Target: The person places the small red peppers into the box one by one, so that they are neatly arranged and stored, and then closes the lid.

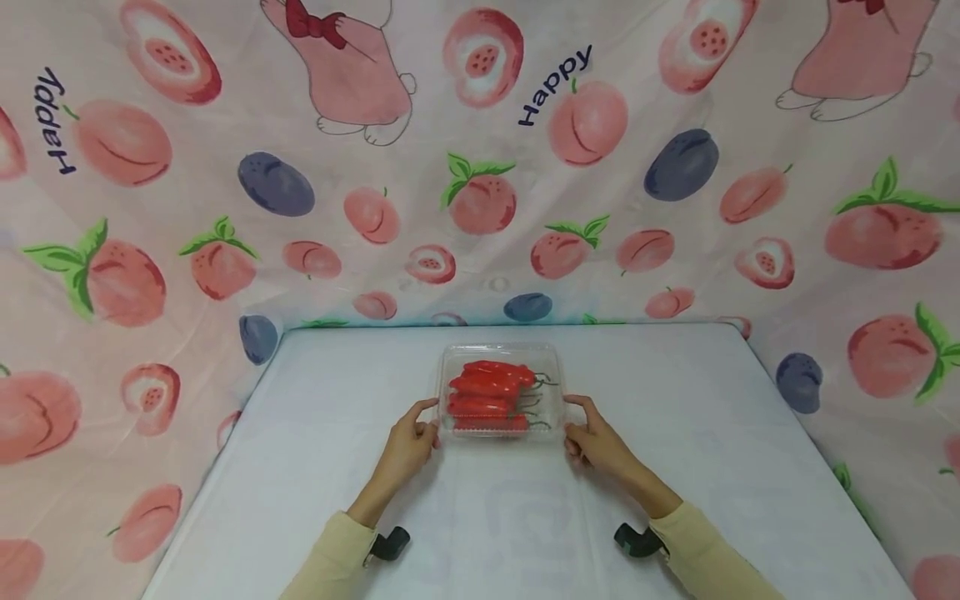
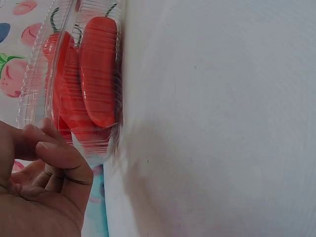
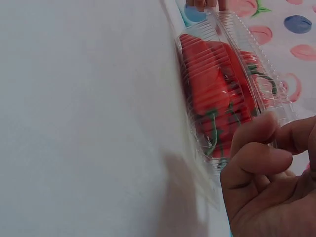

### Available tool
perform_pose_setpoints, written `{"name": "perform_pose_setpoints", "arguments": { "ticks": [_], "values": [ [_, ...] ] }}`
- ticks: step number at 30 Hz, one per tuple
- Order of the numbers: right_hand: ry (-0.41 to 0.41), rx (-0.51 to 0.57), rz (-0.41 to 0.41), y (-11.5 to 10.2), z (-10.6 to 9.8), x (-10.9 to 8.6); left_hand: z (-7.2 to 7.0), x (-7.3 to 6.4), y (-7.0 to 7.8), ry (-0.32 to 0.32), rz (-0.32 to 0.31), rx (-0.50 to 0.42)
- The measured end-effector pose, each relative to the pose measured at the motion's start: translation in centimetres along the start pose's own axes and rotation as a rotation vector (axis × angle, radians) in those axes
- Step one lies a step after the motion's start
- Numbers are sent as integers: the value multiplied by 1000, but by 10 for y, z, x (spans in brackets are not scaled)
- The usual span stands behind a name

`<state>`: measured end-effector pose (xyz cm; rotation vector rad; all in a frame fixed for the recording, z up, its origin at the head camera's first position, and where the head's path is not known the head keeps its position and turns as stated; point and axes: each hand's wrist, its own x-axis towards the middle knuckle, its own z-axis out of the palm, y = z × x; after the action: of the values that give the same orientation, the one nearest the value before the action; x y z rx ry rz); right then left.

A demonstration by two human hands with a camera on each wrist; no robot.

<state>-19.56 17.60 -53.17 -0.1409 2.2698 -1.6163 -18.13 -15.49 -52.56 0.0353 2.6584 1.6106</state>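
Note:
A clear plastic clamshell box (image 1: 501,434) stands toward the far edge of the white table, its lid down. Inside lie several red chili peppers (image 1: 487,385), green stems pointing right in the head view. My left hand (image 1: 408,447) grips the box at its left end, thumb and fingertips at the rim. At the opposite end my right hand (image 1: 597,440) holds the rim the same way, other fingers curled below. Up close in the left wrist view, the ribbed wall of the box (image 2: 37,94) shows beside the fingertips. The right wrist view shows peppers (image 3: 200,74) behind the clear plastic.
A white cloth covers the table (image 1: 510,517). Behind it and along both sides hangs a pink fruit-print curtain (image 1: 420,192). Dark wrist mounts (image 1: 391,544) stick out from both sleeves, low over the table.

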Motion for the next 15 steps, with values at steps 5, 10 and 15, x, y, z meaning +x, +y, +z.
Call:
{"name": "perform_pose_setpoints", "arguments": {
  "ticks": [5, 10, 15],
  "values": [
    [-21, 71, -6, 2, -2, 3, 0, 0, -1, 8, -10, -28],
    [61, 97, -17, 5, 3, 5, 0, 0, -1, 15, -16, -28],
    [120, 100, -8, 0, 7, 2, 1, 1, -3, 15, -13, -10]
  ]
}}
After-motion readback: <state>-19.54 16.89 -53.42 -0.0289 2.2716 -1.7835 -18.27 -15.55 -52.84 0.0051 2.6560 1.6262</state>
